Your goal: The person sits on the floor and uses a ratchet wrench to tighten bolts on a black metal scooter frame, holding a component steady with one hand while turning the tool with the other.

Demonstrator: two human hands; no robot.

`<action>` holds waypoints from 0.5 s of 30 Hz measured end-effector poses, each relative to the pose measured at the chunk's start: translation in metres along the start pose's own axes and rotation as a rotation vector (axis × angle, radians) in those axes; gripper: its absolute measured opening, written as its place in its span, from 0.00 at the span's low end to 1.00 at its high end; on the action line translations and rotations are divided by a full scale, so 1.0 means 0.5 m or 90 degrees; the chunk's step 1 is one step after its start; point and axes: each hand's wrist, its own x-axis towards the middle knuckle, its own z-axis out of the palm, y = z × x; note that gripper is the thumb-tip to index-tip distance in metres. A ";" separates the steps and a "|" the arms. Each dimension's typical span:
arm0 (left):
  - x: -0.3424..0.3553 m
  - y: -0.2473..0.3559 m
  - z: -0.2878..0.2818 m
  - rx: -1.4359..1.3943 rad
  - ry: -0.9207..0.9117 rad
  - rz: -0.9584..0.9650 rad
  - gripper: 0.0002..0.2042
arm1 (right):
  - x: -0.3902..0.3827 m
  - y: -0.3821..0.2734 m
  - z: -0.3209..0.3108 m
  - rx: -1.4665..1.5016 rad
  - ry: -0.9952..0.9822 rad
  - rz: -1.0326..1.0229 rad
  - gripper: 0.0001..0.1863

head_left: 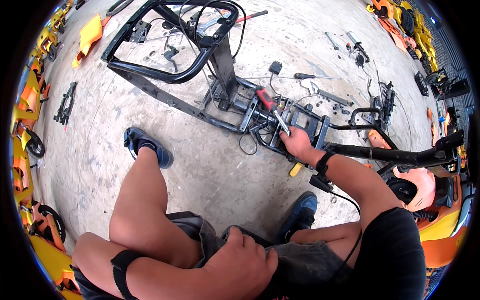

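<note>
My right hand (pixel 299 143) is closed round the lower end of a hand tool with a red and black handle (pixel 266 99) and a silver shaft. The handle slants up and away to the left; the tip in my fingers is hidden. Under it lies a black metal vehicle frame (pixel 175 102), with loose cables and wires around the crossbars where my hand works. My left hand (pixel 242 265) rests on my lap over the dark shorts, its fingers laid out and holding nothing that shows.
Beyond the frame lie a screwdriver (pixel 305 76), an adjustable wrench (pixel 330 95) and several small bolts. A yellow piece (pixel 296 169) sits under the near frame edge. Orange and yellow scooter bodies (pixel 27 115) line the left; more parts line the right.
</note>
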 end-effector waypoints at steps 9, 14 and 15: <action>0.006 -0.002 -0.003 0.011 0.005 -0.003 0.17 | 0.025 0.013 -0.038 -0.150 -0.169 -0.382 0.14; 0.007 0.001 0.009 -0.002 0.034 -0.010 0.16 | 0.040 0.031 -0.035 -0.198 -0.180 -0.568 0.11; 0.007 0.001 0.007 -0.015 -0.005 -0.004 0.16 | 0.046 0.028 -0.032 -0.196 -0.185 -0.574 0.11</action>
